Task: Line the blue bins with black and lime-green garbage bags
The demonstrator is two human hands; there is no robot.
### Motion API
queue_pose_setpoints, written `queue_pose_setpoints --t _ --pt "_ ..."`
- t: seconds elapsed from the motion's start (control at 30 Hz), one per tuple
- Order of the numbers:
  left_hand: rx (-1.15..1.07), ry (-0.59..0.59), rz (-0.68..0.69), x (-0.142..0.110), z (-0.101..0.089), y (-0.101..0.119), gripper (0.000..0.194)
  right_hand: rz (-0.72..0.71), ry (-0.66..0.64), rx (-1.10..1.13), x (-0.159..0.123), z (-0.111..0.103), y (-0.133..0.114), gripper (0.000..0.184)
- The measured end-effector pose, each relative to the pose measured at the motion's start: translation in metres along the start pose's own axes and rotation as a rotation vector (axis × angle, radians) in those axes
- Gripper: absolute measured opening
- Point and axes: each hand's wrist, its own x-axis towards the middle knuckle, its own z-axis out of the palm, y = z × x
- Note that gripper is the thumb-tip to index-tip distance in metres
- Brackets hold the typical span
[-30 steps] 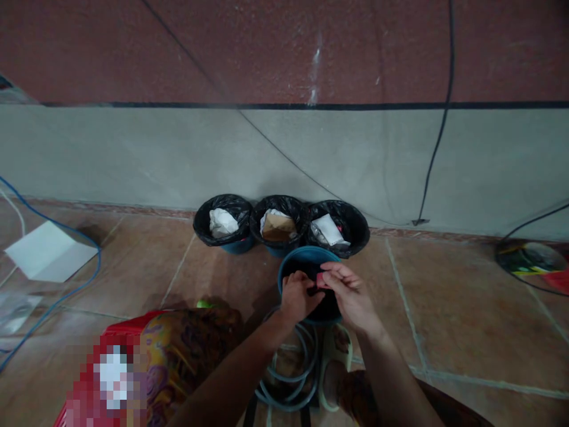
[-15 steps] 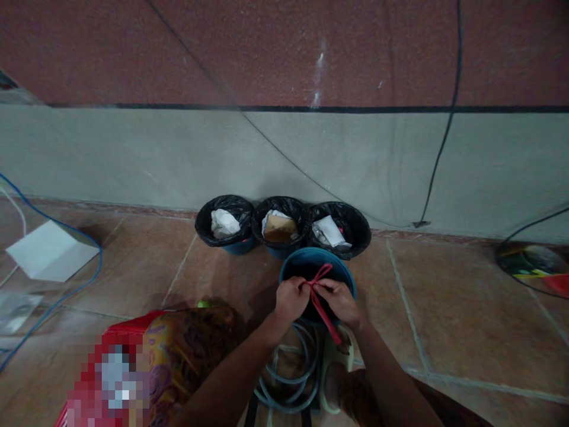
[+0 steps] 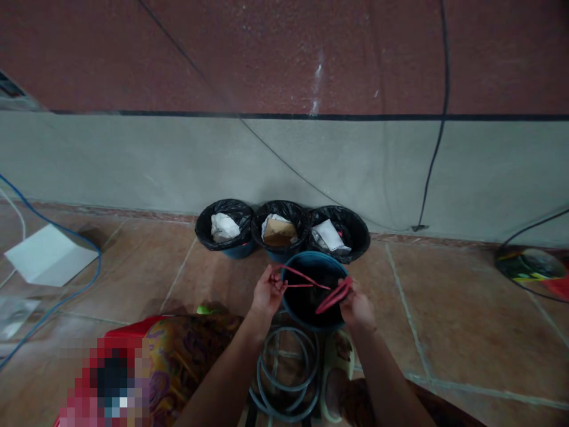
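A red ribbon-like strip [image 3: 306, 286] stretches between my two hands above a blue bucket [image 3: 291, 261]. My left hand [image 3: 268, 292], at the bucket's left rim, pinches one end of it. Closed around the looped, bunched part is my right hand [image 3: 357, 303], over the right rim. The bucket's inside is dark, and I cannot make out what lies in it. Just below the bucket, a coil of clear grey hose [image 3: 262, 379] rests between my legs.
Three bins stand against the wall, lined with black bags: the left bin [image 3: 237, 250], the middle bin [image 3: 279, 256] and the right bin [image 3: 361, 237], each with waste inside. A folded white sheet [image 3: 51, 255] and a blue cable [image 3: 98, 261] lie at left. A black cable [image 3: 438, 142] hangs at right.
My hands have moved apart, left hand to the left and right hand to the right. The red strip, knotted in a bow shape before, is now drawn out between them.
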Motion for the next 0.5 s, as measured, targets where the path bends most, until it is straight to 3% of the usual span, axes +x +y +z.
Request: queue_pose_setpoints --t 0.17,0.27,0.37,0.43,0.5 --pt "0.146 -0.087 0.117 -0.003 -0.013 0.033 0.029 -0.014 0.165 -0.037 0.007 -0.013 -0.008 0.028" --pt "0.367 -0.047 0.18 -0.004 -0.032 0.047 0.028 0.022 0.179 -0.061 0.01 -0.024 -0.014 0.029" --pt "0.631 -0.019 0.327 -0.012 -0.049 0.053 0.035 0.097 0.174 -0.069 0.013 -0.038 -0.017 0.023" --pt "0.901 -0.124 0.366 -0.023 -0.053 0.056 0.041 0.109 0.182 -0.075 0.015 -0.048 -0.02 0.02" --pt "1.227 -0.278 0.321 -0.037 -0.053 0.059 0.045 0.104 0.195 -0.072 0.016 -0.058 -0.024 0.021"
